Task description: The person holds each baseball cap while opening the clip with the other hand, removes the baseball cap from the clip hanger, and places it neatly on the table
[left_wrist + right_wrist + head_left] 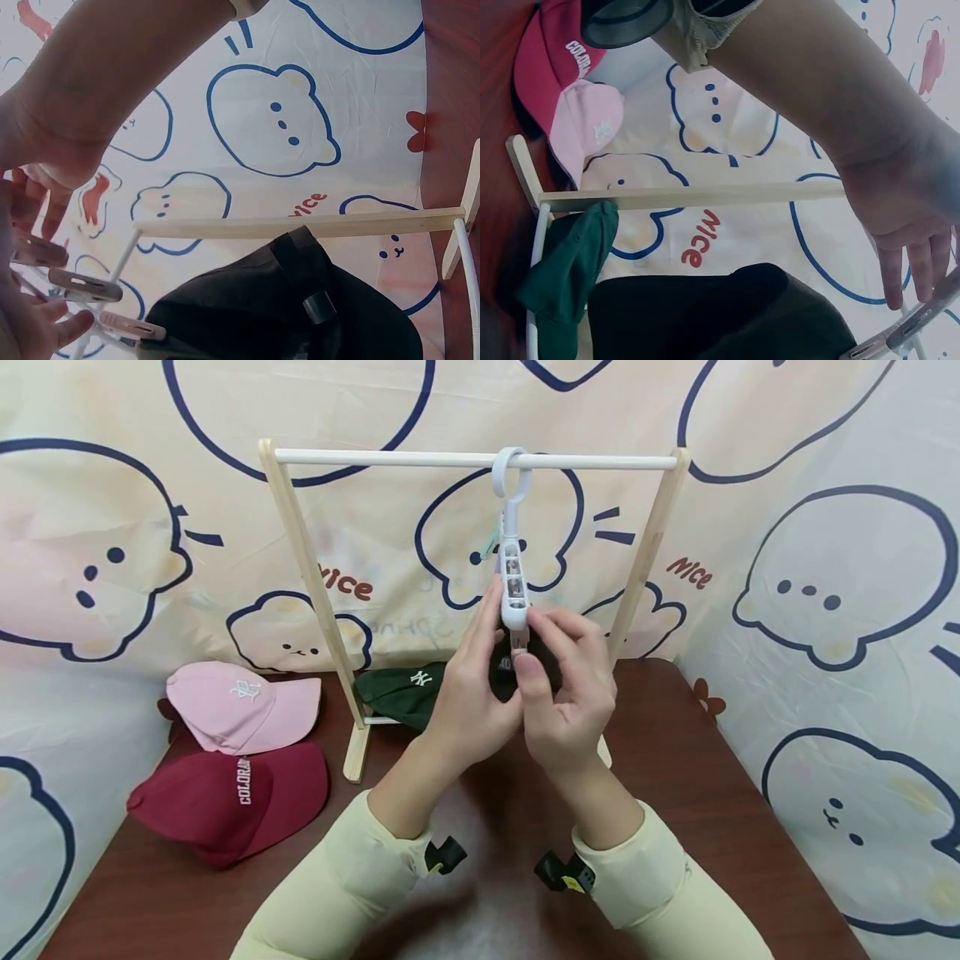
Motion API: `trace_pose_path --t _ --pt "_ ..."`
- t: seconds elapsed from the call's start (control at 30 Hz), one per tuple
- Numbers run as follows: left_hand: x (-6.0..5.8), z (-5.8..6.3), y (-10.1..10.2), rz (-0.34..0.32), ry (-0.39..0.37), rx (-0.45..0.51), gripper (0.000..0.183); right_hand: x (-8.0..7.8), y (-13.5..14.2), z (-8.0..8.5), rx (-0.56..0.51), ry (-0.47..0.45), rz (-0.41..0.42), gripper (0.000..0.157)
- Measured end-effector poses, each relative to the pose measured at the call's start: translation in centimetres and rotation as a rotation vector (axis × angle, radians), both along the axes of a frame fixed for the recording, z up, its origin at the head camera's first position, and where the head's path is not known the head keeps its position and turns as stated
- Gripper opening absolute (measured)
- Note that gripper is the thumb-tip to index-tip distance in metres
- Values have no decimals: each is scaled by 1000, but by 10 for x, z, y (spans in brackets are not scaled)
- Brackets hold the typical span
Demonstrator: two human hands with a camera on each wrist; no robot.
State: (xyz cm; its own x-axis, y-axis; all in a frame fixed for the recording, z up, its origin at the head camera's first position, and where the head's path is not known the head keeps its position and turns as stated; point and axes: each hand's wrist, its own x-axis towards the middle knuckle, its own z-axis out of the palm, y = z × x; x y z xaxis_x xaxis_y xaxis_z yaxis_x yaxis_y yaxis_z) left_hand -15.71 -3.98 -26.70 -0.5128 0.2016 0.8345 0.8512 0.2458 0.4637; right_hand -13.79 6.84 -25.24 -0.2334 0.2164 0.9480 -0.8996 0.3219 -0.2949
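Observation:
A white clip hanger [512,547] hangs end-on from the rack's rod by its ring hook. Clips [131,327] line its lower side, and a black cap [247,300] hangs at one of them. My left hand [468,702] lies along the hanger's left side with straight fingers touching it. From the right, my right hand [573,689] pinches the nearest clip [519,641] between thumb and forefinger. In the head view the hands hide most of the black cap. On the rack's lower left, a dark green cap [401,693] rests with its right part hidden.
A wooden rack [315,577] with a white rod [390,457] stands at the back of the dark red-brown table [712,827]. To the left lie a pink cap [240,706] and, nearer, a maroon cap [225,802]. Patterned cloth [840,635] surrounds the table.

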Motion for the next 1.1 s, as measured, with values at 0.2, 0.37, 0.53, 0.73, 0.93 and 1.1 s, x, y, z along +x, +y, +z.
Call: trace_pose_path --t 0.2,0.37,0.53,0.73,0.93,1.1 --pt "-4 -1 -6 2 -57 166 74 1 -5 -4 158 44 74 50" --pt "-10 1 -12 1 -92 336 52 2 -11 -5 270 26 130 52" --pt "-15 -1 -19 -17 -112 418 52 2 -13 -2 342 -18 195 53" --pt "-21 -2 -29 -10 -123 492 69 -5 -10 0 341 -33 208 44" --pt "-26 1 -38 -40 -159 550 68 -32 2 2 164 -207 122 27" --pt "-31 0 -43 -98 -201 624 63 -62 11 5 154 -581 67 37"
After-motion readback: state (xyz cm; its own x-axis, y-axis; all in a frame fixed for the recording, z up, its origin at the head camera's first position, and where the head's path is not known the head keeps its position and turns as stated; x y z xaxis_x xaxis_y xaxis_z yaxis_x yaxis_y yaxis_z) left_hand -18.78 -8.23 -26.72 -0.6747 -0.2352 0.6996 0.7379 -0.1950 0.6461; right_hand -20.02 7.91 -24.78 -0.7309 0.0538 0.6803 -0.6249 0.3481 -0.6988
